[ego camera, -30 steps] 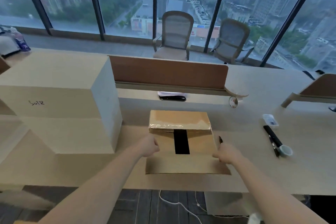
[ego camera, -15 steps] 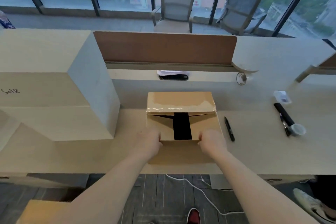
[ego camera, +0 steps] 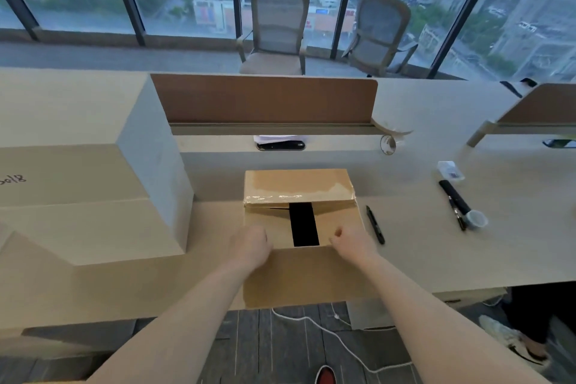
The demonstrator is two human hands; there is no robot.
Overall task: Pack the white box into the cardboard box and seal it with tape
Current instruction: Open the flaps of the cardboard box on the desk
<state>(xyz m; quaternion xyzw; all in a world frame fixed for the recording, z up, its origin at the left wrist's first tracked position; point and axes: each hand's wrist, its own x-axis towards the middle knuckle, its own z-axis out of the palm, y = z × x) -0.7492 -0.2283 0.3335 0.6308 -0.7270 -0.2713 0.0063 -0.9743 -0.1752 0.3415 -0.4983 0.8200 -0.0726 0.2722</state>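
A big box (ego camera: pixel 87 165), pale and with a scrawl on its near face, takes up the left end of the desk (ego camera: pixel 467 259). A brown divider (ego camera: pixel 265 100) runs along the back of the desk. Past it, two mesh chairs (ego camera: pixel 277 28) stand by the window.

The box (ego camera: pixel 305 277) sits at the front edge of the desk, right in front of the person and just right of the big box. Its far flap (ego camera: pixel 299 184) stands up with shiny tape along its lower edge, and the near flap hangs out towards the person. Both side flaps are folded in, leaving a black gap (ego camera: pixel 304 224) between them. I can't see what is inside.

The left hand (ego camera: pixel 249 246) rests on the left side flap at the near corner, fingers curled into a fist. The right hand (ego camera: pixel 352 243) rests the same way on the right side flap, fingers curled under and thumb showing. The hands are apart, one on each side of the gap.

A pen (ego camera: pixel 375 224) lies on the desk just right of the box. Further back, a tape roll (ego camera: pixel 388 144) stands on edge by the end of the divider. Well to the right lie a small packet (ego camera: pixel 450 170), a marker (ego camera: pixel 455 196) and a small cup (ego camera: pixel 477 218). Below the desk, a white cable (ego camera: pixel 327 330) trails across the floor, and a red shoe (ego camera: pixel 325 376) shows at the bottom.
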